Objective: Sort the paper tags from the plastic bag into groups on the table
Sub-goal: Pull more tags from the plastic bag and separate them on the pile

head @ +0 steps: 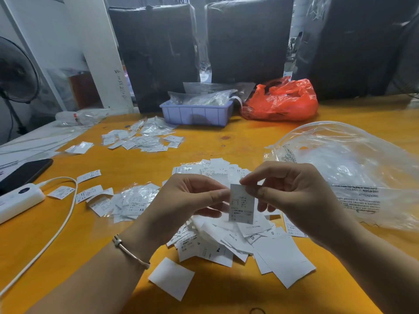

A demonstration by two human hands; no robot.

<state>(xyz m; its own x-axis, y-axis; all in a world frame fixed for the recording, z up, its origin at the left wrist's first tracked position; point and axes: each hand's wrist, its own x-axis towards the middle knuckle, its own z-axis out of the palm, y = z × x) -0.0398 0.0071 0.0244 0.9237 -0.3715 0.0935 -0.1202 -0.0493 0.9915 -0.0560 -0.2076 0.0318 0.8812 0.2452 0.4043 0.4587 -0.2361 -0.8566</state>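
From the head view, I am pinching one paper tag (pixel 241 203) upright between both hands: my right hand (pixel 292 189) is gripping its top edge with thumb and forefinger, my left hand (pixel 190 198) is holding its left edge. It is hanging above the big loose tag pile (pixel 229 239) on the orange table (pixel 90 257). The clear plastic bag (pixel 353 168) is lying just right.
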